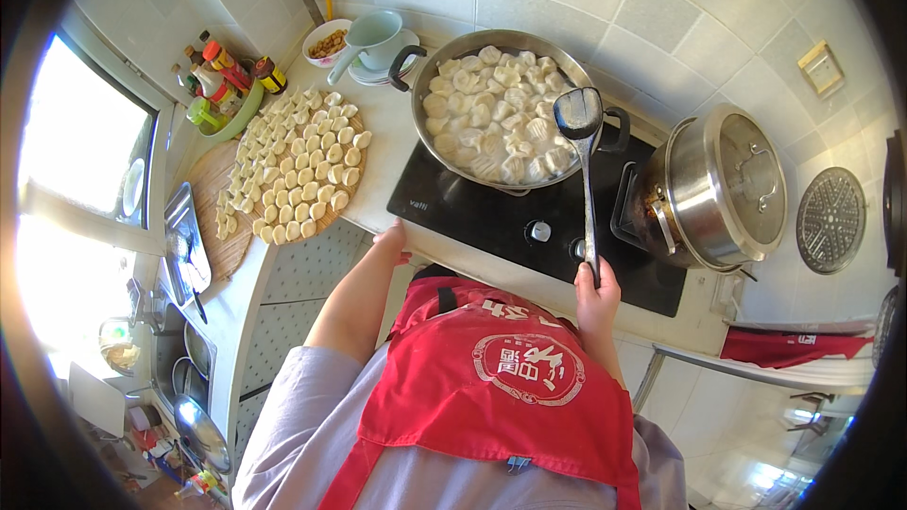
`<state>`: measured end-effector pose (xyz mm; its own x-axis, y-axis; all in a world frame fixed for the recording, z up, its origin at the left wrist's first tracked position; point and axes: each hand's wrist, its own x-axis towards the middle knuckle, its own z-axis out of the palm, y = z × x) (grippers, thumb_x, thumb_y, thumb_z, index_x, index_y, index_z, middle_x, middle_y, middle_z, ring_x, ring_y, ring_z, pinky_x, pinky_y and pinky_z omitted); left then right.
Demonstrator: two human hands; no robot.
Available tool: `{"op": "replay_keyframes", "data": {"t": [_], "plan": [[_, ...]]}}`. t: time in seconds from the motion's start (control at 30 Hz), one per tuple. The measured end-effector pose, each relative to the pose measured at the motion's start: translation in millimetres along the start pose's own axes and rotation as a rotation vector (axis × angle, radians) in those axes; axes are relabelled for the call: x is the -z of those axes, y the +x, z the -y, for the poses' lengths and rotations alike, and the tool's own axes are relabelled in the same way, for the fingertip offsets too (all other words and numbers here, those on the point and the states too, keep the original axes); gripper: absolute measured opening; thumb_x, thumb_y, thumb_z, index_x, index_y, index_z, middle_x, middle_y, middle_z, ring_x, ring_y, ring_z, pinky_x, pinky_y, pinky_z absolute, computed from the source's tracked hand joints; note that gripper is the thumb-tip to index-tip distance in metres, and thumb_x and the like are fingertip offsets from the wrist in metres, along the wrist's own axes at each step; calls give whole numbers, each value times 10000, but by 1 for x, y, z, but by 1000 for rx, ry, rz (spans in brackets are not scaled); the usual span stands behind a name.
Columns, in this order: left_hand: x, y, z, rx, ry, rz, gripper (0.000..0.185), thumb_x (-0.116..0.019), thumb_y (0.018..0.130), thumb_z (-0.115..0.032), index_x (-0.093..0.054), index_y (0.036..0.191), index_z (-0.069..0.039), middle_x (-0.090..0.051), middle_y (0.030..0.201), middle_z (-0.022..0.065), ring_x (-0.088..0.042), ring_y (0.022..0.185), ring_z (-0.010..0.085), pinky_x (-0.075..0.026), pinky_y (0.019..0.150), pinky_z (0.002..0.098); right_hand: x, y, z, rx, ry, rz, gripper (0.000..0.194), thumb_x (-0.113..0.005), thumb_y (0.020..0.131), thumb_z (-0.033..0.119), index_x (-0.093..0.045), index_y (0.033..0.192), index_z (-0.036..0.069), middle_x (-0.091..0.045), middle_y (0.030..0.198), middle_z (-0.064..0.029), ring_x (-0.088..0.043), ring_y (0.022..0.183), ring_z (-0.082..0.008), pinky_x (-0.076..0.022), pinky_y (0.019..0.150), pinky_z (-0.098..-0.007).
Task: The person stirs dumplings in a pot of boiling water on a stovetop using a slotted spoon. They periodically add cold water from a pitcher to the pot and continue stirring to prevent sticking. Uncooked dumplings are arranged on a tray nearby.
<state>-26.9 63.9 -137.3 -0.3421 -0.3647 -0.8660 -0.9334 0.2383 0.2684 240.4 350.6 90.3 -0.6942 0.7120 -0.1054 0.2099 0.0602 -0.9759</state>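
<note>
My right hand point(596, 290) grips the handle of a metal ladle-like spatula point(587, 156). Its broad, dark, wet head point(578, 113) is over the right rim of a wide two-handled steel pot point(453, 168). Many pale dumplings point(496, 110) crowd together in that pot, in cloudy water. Beneath it lies a black glass gas hob point(468, 209) with silver knobs point(540, 231). My left hand point(394, 239) rests at the front edge of the white countertop point(386, 145), left of the hob; its fingers are partly hidden.
Raw dumplings point(312, 163) cover a round woven mat point(363, 120) at the left. Behind stand sauce bottles point(223, 67), a bowl of brown food point(329, 42) and a pale green dipper point(372, 35). A lidded steel pot point(708, 191) occupies the right burner. The sink point(173, 347) is at lower left.
</note>
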Motion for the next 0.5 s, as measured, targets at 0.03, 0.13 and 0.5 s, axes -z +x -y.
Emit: {"op": "replay_keyframes", "data": {"t": [0.03,0.13,0.5], "plan": [[1,0,1,-8,1,7,905,-551,802,-681,-200,1390,-90,-554,1188,219,-669,827,382,-540,742,524,0,0,0,-4,0,1,130,-582,933,149,-597,945,21,-519,675,34,-436,572,-31,-353,511,-209],[2,-2,2,-28,11,21,913,-546,802,-687,-196,1393,-86,-556,1188,214,-669,838,375,-541,740,518,0,1,-1,-1,4,-5,136,-582,933,148,-601,963,17,-520,677,33,-437,574,-31,-355,512,-209],[3,-11,0,-1,-10,35,940,-551,797,-689,-172,1424,-100,-524,1258,181,-672,828,370,-538,744,507,1,2,-2,0,-2,5,155,-588,930,137,-608,1015,9,-526,682,33,-440,574,-29,-357,509,-205]]}}
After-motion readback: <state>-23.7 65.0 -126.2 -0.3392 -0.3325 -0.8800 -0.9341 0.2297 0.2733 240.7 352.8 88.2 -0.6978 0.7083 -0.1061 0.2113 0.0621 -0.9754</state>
